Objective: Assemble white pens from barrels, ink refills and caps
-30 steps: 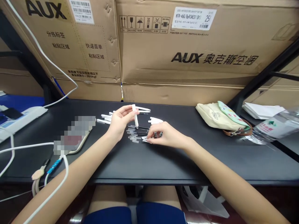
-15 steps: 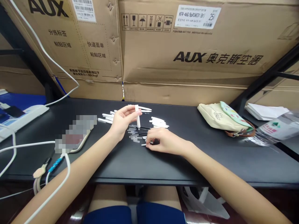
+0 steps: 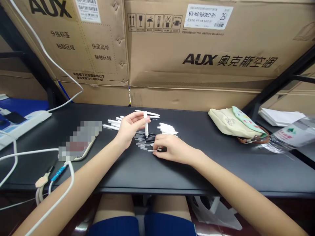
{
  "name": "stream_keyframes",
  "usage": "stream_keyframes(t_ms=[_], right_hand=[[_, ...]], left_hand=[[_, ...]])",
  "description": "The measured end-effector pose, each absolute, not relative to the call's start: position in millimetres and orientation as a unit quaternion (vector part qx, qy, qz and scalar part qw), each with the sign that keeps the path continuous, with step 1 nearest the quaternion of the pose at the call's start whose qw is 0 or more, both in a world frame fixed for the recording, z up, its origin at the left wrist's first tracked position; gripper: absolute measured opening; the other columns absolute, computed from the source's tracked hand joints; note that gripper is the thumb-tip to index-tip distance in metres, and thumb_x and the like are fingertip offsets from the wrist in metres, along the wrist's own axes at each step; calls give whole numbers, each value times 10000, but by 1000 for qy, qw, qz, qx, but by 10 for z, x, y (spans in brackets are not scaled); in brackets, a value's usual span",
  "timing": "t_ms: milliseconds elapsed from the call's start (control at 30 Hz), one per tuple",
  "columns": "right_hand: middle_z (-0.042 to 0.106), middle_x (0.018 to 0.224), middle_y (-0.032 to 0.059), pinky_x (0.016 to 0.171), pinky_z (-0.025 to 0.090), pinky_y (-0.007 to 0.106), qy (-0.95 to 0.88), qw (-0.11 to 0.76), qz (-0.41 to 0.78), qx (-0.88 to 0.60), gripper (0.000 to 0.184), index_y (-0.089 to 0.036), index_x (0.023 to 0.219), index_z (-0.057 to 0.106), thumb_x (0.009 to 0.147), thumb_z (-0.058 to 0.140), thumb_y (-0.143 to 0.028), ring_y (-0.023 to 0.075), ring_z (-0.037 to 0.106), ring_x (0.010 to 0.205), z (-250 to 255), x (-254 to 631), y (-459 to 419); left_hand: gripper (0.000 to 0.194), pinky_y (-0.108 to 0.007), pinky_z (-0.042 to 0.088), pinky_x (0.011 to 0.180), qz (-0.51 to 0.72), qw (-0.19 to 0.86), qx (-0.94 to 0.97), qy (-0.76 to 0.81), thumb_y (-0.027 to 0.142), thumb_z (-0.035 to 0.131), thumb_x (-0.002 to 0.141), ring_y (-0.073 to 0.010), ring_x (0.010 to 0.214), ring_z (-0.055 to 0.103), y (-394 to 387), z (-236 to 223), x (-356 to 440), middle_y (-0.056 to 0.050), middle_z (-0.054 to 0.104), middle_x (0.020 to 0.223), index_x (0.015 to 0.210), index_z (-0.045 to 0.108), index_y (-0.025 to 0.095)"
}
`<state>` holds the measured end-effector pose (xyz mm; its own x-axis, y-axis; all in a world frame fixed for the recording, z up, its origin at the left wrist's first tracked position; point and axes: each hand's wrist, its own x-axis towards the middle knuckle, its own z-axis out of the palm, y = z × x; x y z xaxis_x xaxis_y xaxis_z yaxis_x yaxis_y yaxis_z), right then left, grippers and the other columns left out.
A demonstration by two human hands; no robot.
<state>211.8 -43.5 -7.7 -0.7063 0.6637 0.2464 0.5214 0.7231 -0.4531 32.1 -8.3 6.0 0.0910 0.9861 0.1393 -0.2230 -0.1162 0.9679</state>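
My left hand (image 3: 128,128) pinches a white pen barrel (image 3: 146,124) and holds it nearly upright above the black table (image 3: 152,167). My right hand (image 3: 169,148) rests on the table with its fingers closed on a thin refill (image 3: 152,150) lying at the edge of a pile of clear and dark pen refills (image 3: 144,139). White pen barrels (image 3: 112,124) lie behind my left hand. White caps (image 3: 167,128) lie just beyond my right hand.
Large AUX cardboard boxes (image 3: 197,59) wall off the back of the table. A cream pouch (image 3: 233,123) and a plastic bottle (image 3: 290,136) lie at the right. A blurred object (image 3: 80,139) and white cables (image 3: 36,154) sit at the left.
My right hand drew back a little toward me from the refill pile, pinching one refill. My left hand kept the white barrel upright, shifting slightly right.
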Motion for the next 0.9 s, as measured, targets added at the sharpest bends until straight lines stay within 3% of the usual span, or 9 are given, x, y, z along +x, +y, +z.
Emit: stream_keyframes(t_ms=[67, 167, 267, 367, 467, 633, 767, 900], right_hand=[[565, 690, 13, 615, 412, 269, -866, 247, 230, -370, 57, -162, 698, 602, 751, 617, -148, 125, 492, 631, -69, 2102, -425], [599, 697, 22, 539, 450, 253, -706, 349, 441, -430, 109, -158, 784, 616, 784, 616, -266, 127, 541, 605, -24, 2079, -385], [673, 901, 101, 623, 536, 280, -488, 390, 666, -407, 260, -130, 930, 620, 872, 513, -360, 159, 643, 745, 32, 2078, -330], [671, 1010, 157, 813, 543, 305, -345, 390, 779, -349, 369, -81, 986, 610, 938, 390, -374, 178, 666, 903, 39, 2089, -283], [676, 969, 150, 879, 527, 295, -278, 409, 816, -301, 351, -67, 984, 601, 954, 361, -321, 173, 660, 946, -23, 2087, -247], [616, 669, 10, 893, 538, 288, -220, 471, 819, -245, 222, -121, 840, 593, 922, 386, -113, 109, 653, 733, -141, 2055, -197], [635, 702, 40, 777, 571, 210, -191, 492, 802, -280, 223, -110, 776, 589, 864, 411, -9, 103, 652, 719, -149, 2035, -181], [646, 741, 70, 725, 576, 202, -177, 487, 799, -305, 221, -103, 764, 587, 837, 417, 17, 124, 667, 752, -123, 2035, -183]], left_hand=[[345, -282, 512, 725, 551, 543, 504, 385, 316, 796, 601, -206, 858, 664, -81, 47, 322, -76, 696, 908, 869, 664, 144], [320, -311, 521, 725, 546, 495, 552, 390, 326, 774, 626, -216, 822, 666, -86, 26, 321, -77, 693, 867, 865, 661, 146], [184, -344, 505, 796, 528, 326, 684, 384, 303, 682, 725, -203, 804, 650, -93, 41, 326, -65, 690, 854, 855, 675, 174], [161, -425, 379, 998, 432, 112, 831, 333, 178, 522, 801, -181, 823, 621, -87, 100, 356, -35, 687, 850, 802, 678, 217], [268, -483, 241, 1083, 346, 21, 896, 277, 90, 424, 794, -177, 829, 600, -58, 162, 406, -27, 672, 838, 753, 648, 232], [282, -475, 239, 1083, 318, -17, 916, 244, 80, 388, 808, -183, 813, 584, 3, 181, 456, -36, 649, 824, 754, 622, 227], [323, -481, 232, 1080, 307, -58, 915, 255, 56, 362, 814, -178, 842, 581, 15, 127, 433, -34, 661, 847, 797, 638, 224], [303, -479, 268, 1044, 320, -51, 905, 274, 74, 384, 830, -183, 836, 592, 23, 39, 389, -40, 677, 868, 853, 651, 216]])
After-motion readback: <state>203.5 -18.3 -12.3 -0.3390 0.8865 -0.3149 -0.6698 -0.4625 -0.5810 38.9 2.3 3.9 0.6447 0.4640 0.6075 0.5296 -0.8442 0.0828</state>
